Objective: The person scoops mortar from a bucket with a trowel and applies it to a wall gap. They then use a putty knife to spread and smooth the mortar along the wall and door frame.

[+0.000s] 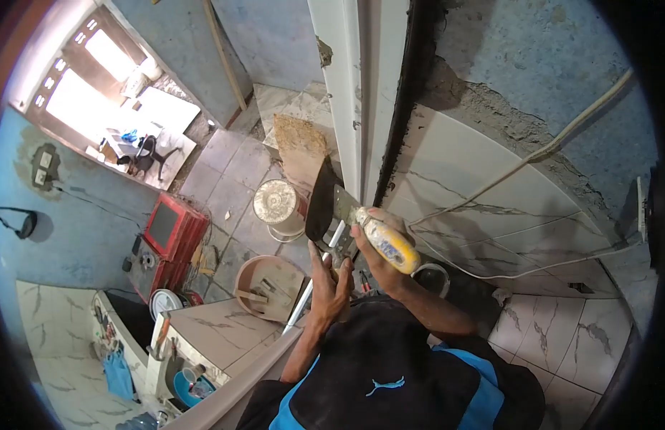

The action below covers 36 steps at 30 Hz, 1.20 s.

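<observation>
My right hand (372, 251) is closed around the yellow and white handle of a putty knife (393, 249), whose metal blade points up and to the left. That blade lies against or right beside the dark blade of a trowel (320, 204). My left hand (329, 287) grips the trowel from below, its fingers wrapped round the handle end, which is mostly hidden. Both hands are close together in front of my chest, beside a white door frame (344, 93).
Below stand a splattered bucket (276, 203) and a round tub (257, 287) with tools in it. A red box (176, 229) sits by the left wall. A cable (519, 161) crosses the wall at right. A tiled counter (225, 330) is at lower left.
</observation>
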{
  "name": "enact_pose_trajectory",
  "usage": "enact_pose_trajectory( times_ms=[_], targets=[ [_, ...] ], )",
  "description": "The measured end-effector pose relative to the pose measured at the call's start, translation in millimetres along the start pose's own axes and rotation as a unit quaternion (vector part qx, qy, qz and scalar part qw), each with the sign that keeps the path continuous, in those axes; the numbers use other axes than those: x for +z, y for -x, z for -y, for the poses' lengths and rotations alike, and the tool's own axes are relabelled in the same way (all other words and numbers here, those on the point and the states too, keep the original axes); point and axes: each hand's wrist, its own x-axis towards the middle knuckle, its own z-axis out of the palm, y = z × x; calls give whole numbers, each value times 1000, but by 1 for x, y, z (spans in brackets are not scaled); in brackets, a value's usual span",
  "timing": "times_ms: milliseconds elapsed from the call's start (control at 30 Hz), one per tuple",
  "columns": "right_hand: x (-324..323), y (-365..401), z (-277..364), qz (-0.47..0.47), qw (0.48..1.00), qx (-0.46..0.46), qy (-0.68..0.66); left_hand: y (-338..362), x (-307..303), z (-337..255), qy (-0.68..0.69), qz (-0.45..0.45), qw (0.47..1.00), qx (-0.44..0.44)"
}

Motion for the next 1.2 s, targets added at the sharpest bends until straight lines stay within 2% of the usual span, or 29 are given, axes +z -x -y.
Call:
enact_pose_trajectory(
  times_ms=[33,133,167,200,233,267,300,333,367,400,433,467,500,533,567,600,633,667,700,733,800,833,900,933,1000,1033,1133,1167,1200],
  targets=[
    [2,5,-7,2,999,-5,-33,-1,2,3,-88,-17,993,77],
    [1,4,0,-2,998,-67,-18,1,0,-9,-174,18,984,31],
    [-2,7,0,10,1000,-27,-12,-1,-1,-13,-151,14,988,22],
    [-6,8,6,22,999,22,-11,-3,-3,-17,-148,15,988,-29],
    [-15,0,11,44,992,-58,100,-6,-3,-3,-128,8,991,28],
    [-15,1,0,-13,1000,-26,-9,-8,-4,-11,-67,23,997,18],
    [-21,-16,12,-23,985,38,-167,-8,-4,-18,-50,31,998,-32],
    [-27,-35,29,-21,942,99,-320,-9,-5,-10,-26,19,999,-27],
    [-36,-55,31,-47,949,42,-308,-17,-9,40,-112,-13,992,51],
    [-49,-74,34,-71,952,-10,-297,-19,-9,32,-116,-25,987,105],
    [-57,-100,42,-135,949,-83,-271,-18,-13,27,-33,-2,998,-46],
    [-65,-138,88,-110,938,-155,-289,-18,-14,19,-25,5,999,-29],
    [-75,-160,92,-168,923,-201,-282,-14,-12,12,-30,2,998,-57],
    [-94,-193,107,-100,935,-281,-190,-15,-13,12,-35,-1,996,-87],
    [-93,-222,128,-148,911,-359,-143,-20,-17,38,-88,-1,994,-61],
    [-93,-247,153,-147,908,-378,-106,-21,-18,48,-83,3,995,-54],
    [-92,-274,166,-138,897,-413,-71,-22,-17,54,-75,-10,997,8],
    [-92,-296,178,-119,899,-421,-37,-25,-17,61,-67,-23,995,71],
    [-91,-315,187,-100,899,-426,-3,-29,-16,74,-138,-50,976,160],
    [-87,-333,194,-87,889,-448,-25,-27,-17,73,-136,-48,976,164],
    [-81,-358,204,-76,875,-476,-45,-23,-19,68,-67,-23,995,66],
    [-79,-364,209,-71,870,-487,14,-24,-14,71,-66,-23,995,71],
    [-79,-380,212,-69,860,-496,95,-23,-4,83,-51,-146,982,113],
    [-77,-379,219,-71,859,-499,95,-23,-9,97,-51,-147,981,116],
    [-73,-377,237,-165,847,-475,172,-27,-22,115,-167,-72,967,176],
    [-73,-380,243,-151,866,-454,148,-25,-26,108,-172,-58,972,149],
    [-77,-402,260,-136,853,-480,154,-31,-30,127,-102,-88,978,159],
    [-77,-411,266,-138,841,-503,144,-31,-30,123,-103,-104,963,228],
    [-78,-419,270,-140,840,-505,143,-34,-30,128,-104,-104,962,231]
  ],
)
